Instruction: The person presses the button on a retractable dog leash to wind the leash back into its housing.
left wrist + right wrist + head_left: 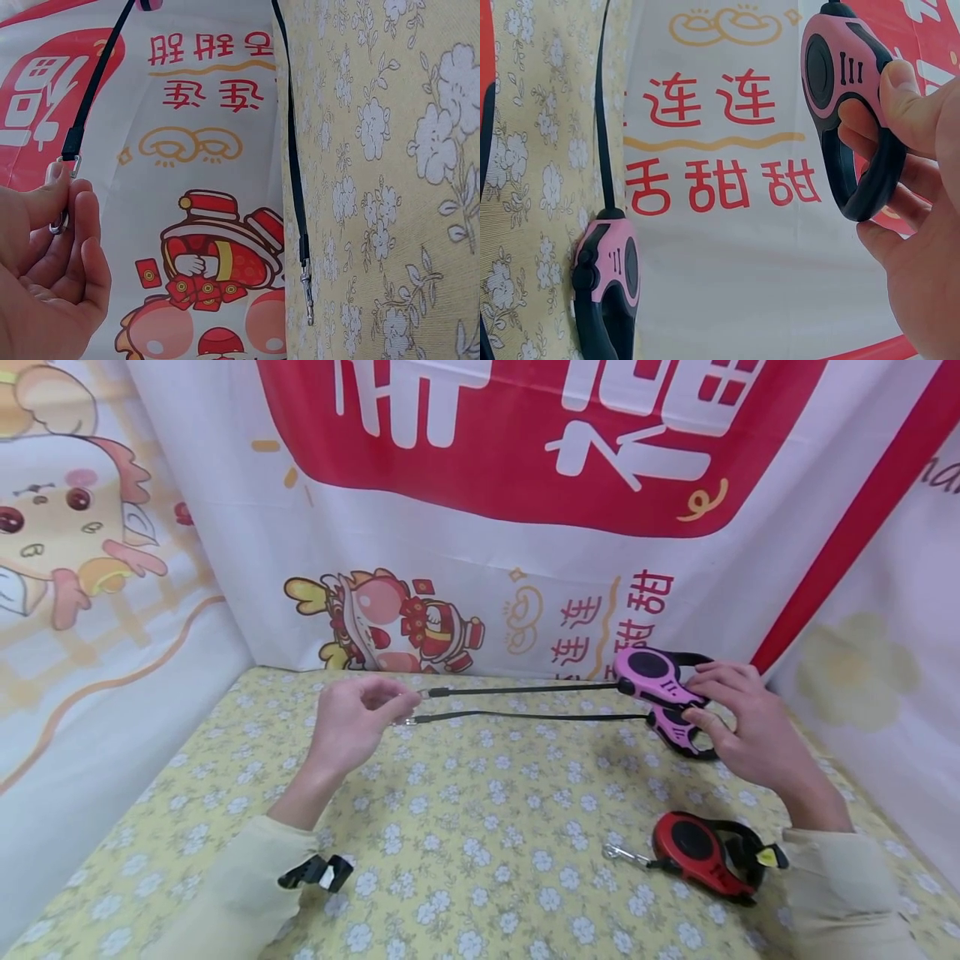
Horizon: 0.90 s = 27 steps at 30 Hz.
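Left hand (54, 266) pinches a clip (59, 226) — partly hidden.

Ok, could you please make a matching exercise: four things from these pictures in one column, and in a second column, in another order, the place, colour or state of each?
Column one
1. Red leash
2. Left fingers
3. Right fingers
4. Cloth

Column two
A. yellow with a flower print
B. round the handle of a pink leash
C. lying near the right sleeve
D. pinching a metal clip

Right pairs: 1-C; 2-D; 3-B; 4-A
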Tool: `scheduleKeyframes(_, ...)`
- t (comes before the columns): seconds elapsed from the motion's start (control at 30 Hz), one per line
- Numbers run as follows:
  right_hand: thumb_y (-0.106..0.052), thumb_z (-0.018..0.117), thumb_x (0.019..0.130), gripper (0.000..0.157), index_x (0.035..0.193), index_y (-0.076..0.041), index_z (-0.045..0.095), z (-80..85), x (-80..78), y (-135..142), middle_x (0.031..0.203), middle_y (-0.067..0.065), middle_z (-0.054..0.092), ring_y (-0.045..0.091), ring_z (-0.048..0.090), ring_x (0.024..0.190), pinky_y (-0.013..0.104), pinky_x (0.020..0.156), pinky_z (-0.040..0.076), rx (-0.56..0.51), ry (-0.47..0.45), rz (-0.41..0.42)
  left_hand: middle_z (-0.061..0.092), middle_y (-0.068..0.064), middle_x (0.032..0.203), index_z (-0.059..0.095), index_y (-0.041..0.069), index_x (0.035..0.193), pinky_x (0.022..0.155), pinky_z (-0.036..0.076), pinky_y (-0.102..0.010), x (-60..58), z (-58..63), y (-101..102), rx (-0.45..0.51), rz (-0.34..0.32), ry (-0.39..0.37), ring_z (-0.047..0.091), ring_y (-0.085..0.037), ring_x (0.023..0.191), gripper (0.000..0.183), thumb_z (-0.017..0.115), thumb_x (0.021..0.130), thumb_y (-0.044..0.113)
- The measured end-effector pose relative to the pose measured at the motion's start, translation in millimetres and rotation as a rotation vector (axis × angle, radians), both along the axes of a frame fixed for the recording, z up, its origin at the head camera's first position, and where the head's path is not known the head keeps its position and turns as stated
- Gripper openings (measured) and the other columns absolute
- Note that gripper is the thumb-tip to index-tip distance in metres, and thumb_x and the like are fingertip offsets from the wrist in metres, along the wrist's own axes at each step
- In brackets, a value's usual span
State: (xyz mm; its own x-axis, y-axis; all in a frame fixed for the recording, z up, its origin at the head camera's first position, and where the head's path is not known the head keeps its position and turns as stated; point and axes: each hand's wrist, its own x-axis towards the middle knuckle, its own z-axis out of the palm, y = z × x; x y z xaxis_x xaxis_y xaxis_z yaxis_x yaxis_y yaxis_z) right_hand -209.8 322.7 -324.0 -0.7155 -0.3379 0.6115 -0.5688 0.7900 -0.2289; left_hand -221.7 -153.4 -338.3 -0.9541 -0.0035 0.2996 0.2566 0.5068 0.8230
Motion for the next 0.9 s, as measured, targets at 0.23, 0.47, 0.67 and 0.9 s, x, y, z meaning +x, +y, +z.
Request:
scheduleKeyframes(0.23,-0.001,0.083,0.087,0.027,0.112,0.003,0.074,-2.2,-0.3,-0.3,0.128,0.026,0.067,0.044,0.051,0.127,0.067,0.097,0.043,0.001,0.025,0.007,0.082,-0.006,0.098,0.079,0.015,0.109,0.077,0.057,-0.029,0.5,0.1,0.6,-0.02,-0.007,0.019,0.078,-0.024,0.089,0.019,0.073,0.102,0.032)
scheduleKeyframes(0.47,0.0,0.083,0.086,0.028,0.112,0.002,0.074,-2.6,-1.2,-2.2,0.127,0.024,0.068,0.042,0.052,0.128,0.066,0.098,0.043,0.004,0.038,0.023,0.082,-0.008,0.099,0.078,0.013,0.112,0.074,0.058,-0.025,1.7,-0.4,1.5,-0.022,-0.01,0.031,0.078,-0.029,0.091,0.02,0.072,0.103,0.03)
scheduleKeyframes(0.67,0.002,0.082,0.085,0.027,0.112,0.003,0.075,-3.6,-3.4,-2.4,0.124,0.025,0.069,0.044,0.053,0.127,0.067,0.098,0.042,-0.003,0.051,0.05,0.082,-0.008,0.099,0.078,0.013,0.112,0.075,0.057,-0.026,2.5,-0.8,2.2,-0.027,-0.008,0.032,0.078,-0.029,0.091,0.023,0.072,0.103,0.033)
scheduleKeyframes(0.9,0.003,0.082,0.085,0.028,0.111,0.003,0.074,-4.0,-2.3,-1.8,0.125,0.025,0.068,0.044,0.052,0.127,0.069,0.099,0.042,-0.005,0.041,0.046,0.081,-0.005,0.097,0.078,0.015,0.11,0.076,0.057,-0.03,1.5,-2.0,3.7,-0.031,-0.008,0.018,0.076,-0.023,0.087,0.024,0.073,0.102,0.037)
